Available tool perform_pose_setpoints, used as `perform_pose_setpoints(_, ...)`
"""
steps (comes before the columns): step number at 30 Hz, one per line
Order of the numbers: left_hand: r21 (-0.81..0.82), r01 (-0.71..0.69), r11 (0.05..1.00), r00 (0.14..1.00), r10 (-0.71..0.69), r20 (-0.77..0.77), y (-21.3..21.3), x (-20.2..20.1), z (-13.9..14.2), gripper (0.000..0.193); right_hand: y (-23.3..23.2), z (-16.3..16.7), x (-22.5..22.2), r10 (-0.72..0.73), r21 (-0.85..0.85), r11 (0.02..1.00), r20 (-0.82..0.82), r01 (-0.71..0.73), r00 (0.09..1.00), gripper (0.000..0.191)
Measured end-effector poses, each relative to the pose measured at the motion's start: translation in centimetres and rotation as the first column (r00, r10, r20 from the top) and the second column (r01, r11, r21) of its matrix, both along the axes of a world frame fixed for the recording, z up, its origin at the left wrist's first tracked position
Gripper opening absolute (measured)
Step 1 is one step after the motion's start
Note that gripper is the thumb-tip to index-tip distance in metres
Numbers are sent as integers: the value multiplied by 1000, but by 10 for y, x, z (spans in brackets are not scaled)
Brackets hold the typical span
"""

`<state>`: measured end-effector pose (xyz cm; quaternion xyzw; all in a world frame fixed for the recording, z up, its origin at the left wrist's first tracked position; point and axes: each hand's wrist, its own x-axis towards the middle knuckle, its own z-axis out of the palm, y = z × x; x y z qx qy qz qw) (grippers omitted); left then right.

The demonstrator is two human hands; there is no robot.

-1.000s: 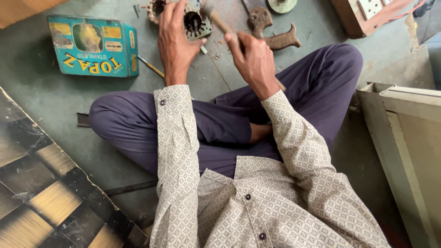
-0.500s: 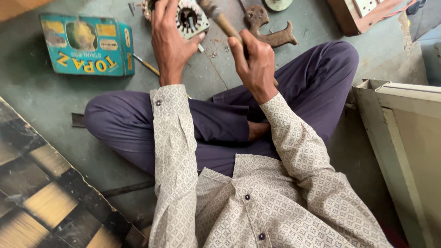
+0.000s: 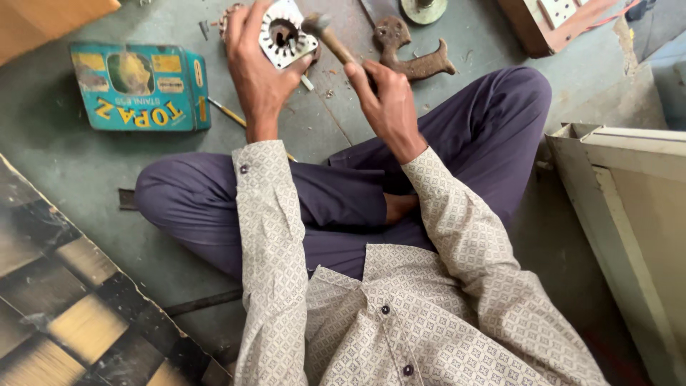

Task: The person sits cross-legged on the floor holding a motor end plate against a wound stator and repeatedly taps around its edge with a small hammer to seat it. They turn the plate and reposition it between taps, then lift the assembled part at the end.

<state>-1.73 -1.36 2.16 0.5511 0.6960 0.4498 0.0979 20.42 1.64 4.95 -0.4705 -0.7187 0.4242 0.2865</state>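
Note:
I sit cross-legged on a green floor. My left hand (image 3: 256,70) grips a round slotted metal motor core (image 3: 284,34) and holds it up near the top of the view. My right hand (image 3: 387,101) is closed around the wooden handle of a hammer (image 3: 330,37). The hammer head rests against the core's upper right face.
A teal tin box (image 3: 139,87) lies on the floor to the left, with a thin pencil-like stick (image 3: 230,114) beside it. A rusty metal bracket (image 3: 413,56) lies beyond my right hand. A cream metal cabinet (image 3: 629,214) stands at right, and a chequered panel (image 3: 64,307) at lower left.
My left hand has lifted the motor core and turned it to face me. My right hand has brought the hammer up against it.

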Motion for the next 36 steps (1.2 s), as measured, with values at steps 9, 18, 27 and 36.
perform_pose_setpoints(9,107,63,992,55,-110,992,9,3,-11,50,-6,-2,-1,-415,-678,731,-527,-73,742,53)
perform_pose_setpoints(18,314,142,939,-398,-237,886,10,8,-2,67,-36,-5,-4,-4,72,995,-673,71,740,51)
perform_pose_setpoints(27,202,100,974,-418,-143,897,10,14,3,69,-31,13,-11,-27,151,987,-189,56,982,29)
perform_pose_setpoints(36,148,60,987,-215,-132,968,5,9,-5,60,-26,-11,-8,-17,156,987,-125,36,992,36)
